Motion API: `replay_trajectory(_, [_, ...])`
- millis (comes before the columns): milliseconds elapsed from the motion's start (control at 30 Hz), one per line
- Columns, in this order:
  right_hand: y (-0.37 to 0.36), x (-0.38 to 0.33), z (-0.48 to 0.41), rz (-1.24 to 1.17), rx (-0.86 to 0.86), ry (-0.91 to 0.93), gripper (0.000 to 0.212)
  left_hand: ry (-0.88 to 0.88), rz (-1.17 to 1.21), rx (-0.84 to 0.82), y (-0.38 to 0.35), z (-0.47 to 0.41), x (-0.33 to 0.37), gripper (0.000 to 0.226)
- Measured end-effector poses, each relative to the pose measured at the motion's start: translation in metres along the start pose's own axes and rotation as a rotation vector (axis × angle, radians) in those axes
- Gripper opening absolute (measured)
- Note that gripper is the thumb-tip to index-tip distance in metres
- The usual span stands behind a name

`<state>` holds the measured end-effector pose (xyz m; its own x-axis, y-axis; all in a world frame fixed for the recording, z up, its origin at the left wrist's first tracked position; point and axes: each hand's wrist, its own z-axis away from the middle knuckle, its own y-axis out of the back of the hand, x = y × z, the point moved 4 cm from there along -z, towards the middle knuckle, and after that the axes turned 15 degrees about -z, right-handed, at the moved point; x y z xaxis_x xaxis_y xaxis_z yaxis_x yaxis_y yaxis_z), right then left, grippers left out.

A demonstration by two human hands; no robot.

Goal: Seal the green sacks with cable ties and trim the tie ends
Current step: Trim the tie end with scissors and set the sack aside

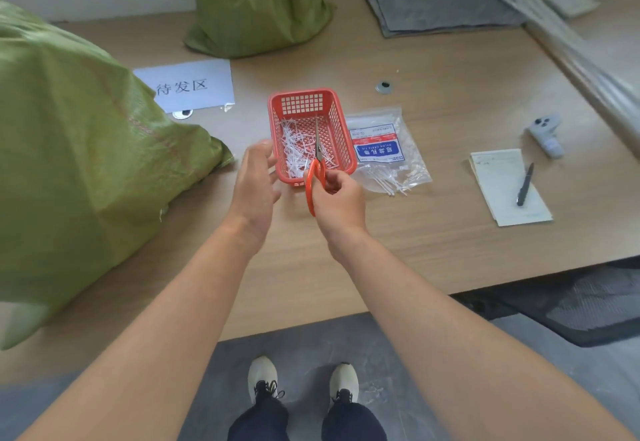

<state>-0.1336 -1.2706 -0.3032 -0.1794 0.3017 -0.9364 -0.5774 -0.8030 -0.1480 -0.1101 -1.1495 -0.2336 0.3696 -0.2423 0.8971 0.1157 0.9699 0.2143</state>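
Right hand: the right hand [341,203] is at the near edge of the red basket [343,122], its fingers curled through and around the orange handles of the scissors [317,161].
Scissors: the blades lie together and point away from the person, over the inside of the basket.
Left hand: the left hand [256,181] hangs just left of the basket's near left corner, fingers loosely spread and holding nothing.
Basket contents: a heap of white tie offcuts [294,149] lies in the near half.
Cable ties: a clear bag of cable ties [384,149] with a blue and red label lies on the table [433,232] touching the basket's right side, with loose ties spilling out at its near end.
Near sack: a large green sack [76,163] fills the space left of the basket.
Far sack: a second green sack [259,4] stands upright beyond the basket, near the wall.
Sign: a paper sign [188,85] with printed characters lies beyond and left of the basket, between the two sacks.
Notepad: a notepad [507,191] with a pen [525,184] on it lies well right of the basket, past the bag.
Cloth: folded grey cloth [440,2] lies far beyond and right of the basket.
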Motion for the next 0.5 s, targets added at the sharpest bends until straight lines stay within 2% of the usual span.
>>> replay_trajectory(67, [-0.009,-0.016,0.007,0.001,-0.033,0.005,0.020,-0.025,0.021,0.007,0.008,0.011,0.016,0.019])
replay_trajectory(133, [-0.018,-0.034,0.012,0.003,-0.069,0.020,0.022,-0.058,0.039,0.024,0.016,0.021,0.032,0.039])
replay_trajectory(300, [-0.049,-0.084,0.031,-0.050,-0.157,0.100,0.018,-0.141,0.066,0.090,0.045,0.039,0.073,0.050])
replay_trajectory(367, [-0.064,-0.102,0.041,-0.067,-0.192,0.111,0.021,-0.167,0.081,0.116,0.059,0.046,0.090,0.050])
replay_trajectory(500, [-0.085,-0.138,0.053,-0.094,-0.277,0.152,0.024,-0.256,0.102,0.180,0.083,0.063,0.124,0.036])
